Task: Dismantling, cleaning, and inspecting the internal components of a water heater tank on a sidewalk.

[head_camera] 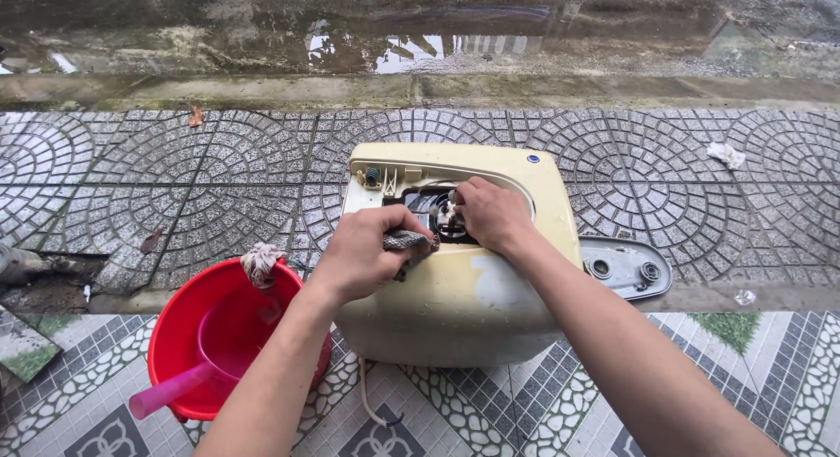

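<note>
On the tiled floor stands a cream water heater. The left hand clenches a grey rag; the right hand pinches parts in its opening. A red bucket with a pink ladle sits left, a grey cover plate right.

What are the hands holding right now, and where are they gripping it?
The left hand grips a bunched grey rag around its middle. The right hand pinches a small part inside the cream plastic appliance casing; which part cannot be told.
</note>
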